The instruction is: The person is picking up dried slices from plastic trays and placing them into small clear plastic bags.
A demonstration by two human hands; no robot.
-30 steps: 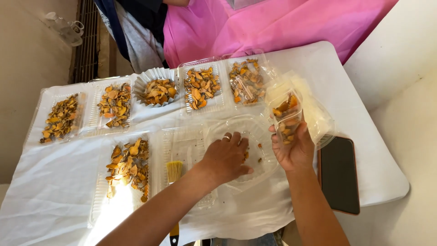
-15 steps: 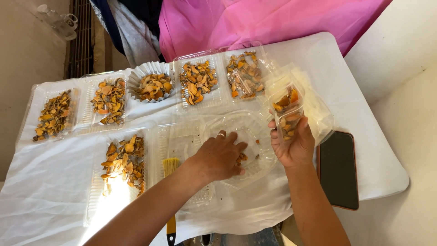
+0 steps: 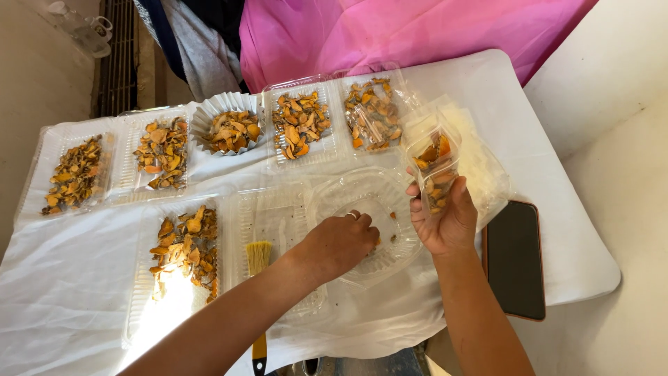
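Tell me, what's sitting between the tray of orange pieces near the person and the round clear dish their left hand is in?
In the head view, a clear empty tray with a yellow-bristled brush resting on it.

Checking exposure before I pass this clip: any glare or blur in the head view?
Head view: sunlight blows out the near-left clear tray and the white cloth beside it; the far trays and both hands, left hand and right hand, are evenly lit and sharp; table edges bow slightly from the wide lens.
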